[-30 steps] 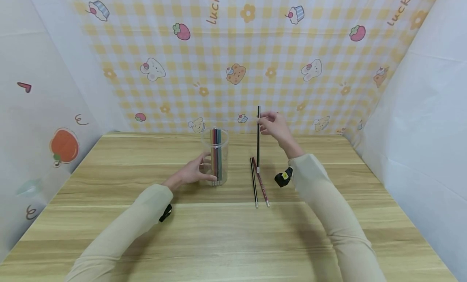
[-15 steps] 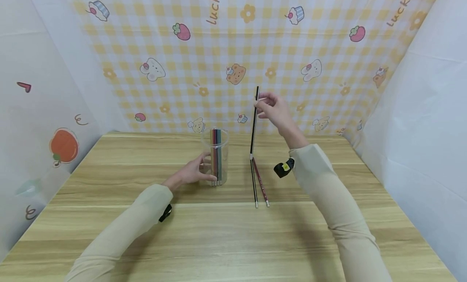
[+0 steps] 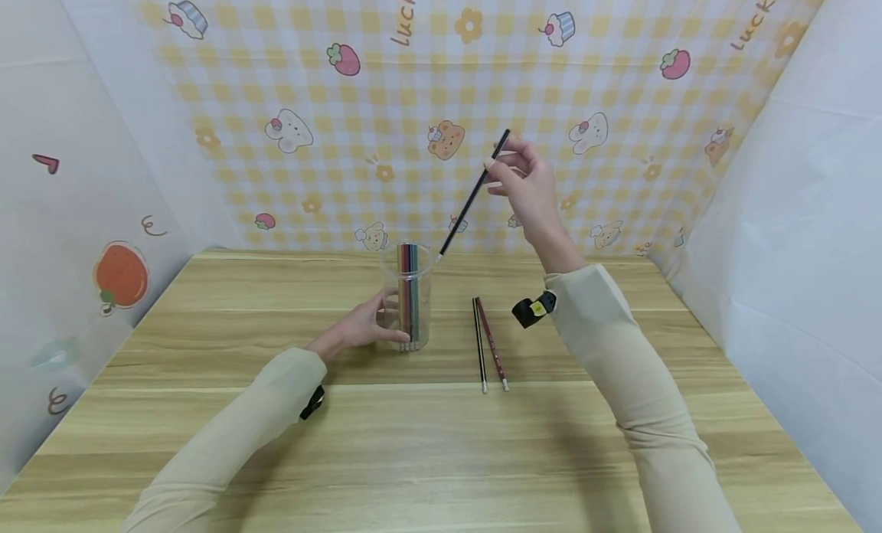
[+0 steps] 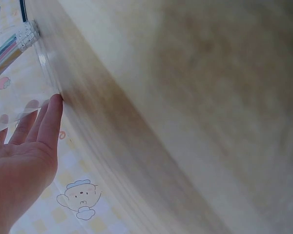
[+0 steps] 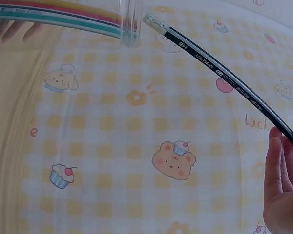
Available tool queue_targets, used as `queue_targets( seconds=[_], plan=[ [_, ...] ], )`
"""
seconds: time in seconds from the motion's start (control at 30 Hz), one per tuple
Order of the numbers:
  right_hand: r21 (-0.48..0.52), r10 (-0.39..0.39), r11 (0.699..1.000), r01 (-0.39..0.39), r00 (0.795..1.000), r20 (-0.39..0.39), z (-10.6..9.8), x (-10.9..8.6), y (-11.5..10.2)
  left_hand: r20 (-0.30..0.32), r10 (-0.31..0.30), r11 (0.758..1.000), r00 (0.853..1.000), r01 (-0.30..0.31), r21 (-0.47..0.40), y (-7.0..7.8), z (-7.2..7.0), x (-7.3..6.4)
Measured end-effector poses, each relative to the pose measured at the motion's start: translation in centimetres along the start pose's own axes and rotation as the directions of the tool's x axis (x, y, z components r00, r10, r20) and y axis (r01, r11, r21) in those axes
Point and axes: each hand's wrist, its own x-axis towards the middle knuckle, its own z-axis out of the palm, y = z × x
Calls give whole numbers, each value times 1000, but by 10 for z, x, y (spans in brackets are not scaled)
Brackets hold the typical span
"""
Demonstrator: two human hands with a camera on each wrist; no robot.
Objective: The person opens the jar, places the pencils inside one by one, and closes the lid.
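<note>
A tall clear plastic cup [image 3: 424,303] stands upright on the table, holding several pencils [image 3: 408,295] in different colours, eraser ends down. My left hand [image 3: 362,323] holds the cup low on its left side, thumb in front and fingers behind. In the left wrist view, that hand's fingers [image 4: 49,119] lie along the clear wall. My right hand [image 3: 530,182] pinches a black-striped pencil [image 3: 470,205] near its upper end. This pencil slants down to the left, its white eraser end right by the cup's rim, as the right wrist view also shows.
On the wooden table [image 3: 441,449], right of the cup, lie a black pencil [image 3: 480,349] and a dark red pencil [image 3: 493,348], meeting at their far ends. A yellow checked cloth [image 3: 386,150] hangs behind, with white sheets [image 3: 792,211] at the sides.
My right hand has risen with the black-striped pencil, which has swung from upright to slanting, its eraser end moving left to the cup's rim. The left hand and cup have stayed still.
</note>
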Motion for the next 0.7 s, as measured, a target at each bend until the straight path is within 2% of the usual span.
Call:
queue_targets(
  seconds=[0.13,0.3,0.4,0.57,0.7],
  plan=[
    [44,-22,999,23,1000,-20,6,-1,-2,0,1,1000,1000,-1,1,-1,0,1],
    [51,-8,999,8,1000,9,18,-5,1,2,-11,1000,1000,11,-3,-1,0,1],
    [32,13,999,-15,999,52,27,-8,7,6,-11,1000,1000,11,-1,-2,0,2],
    [-57,34,998,-26,989,141,40,-13,21,15,-2,1000,1000,2,1,1,-1,0],
    [-118,46,993,-22,978,203,48,-19,34,30,-14,1000,999,15,-17,15,-2,-7]
  ],
)
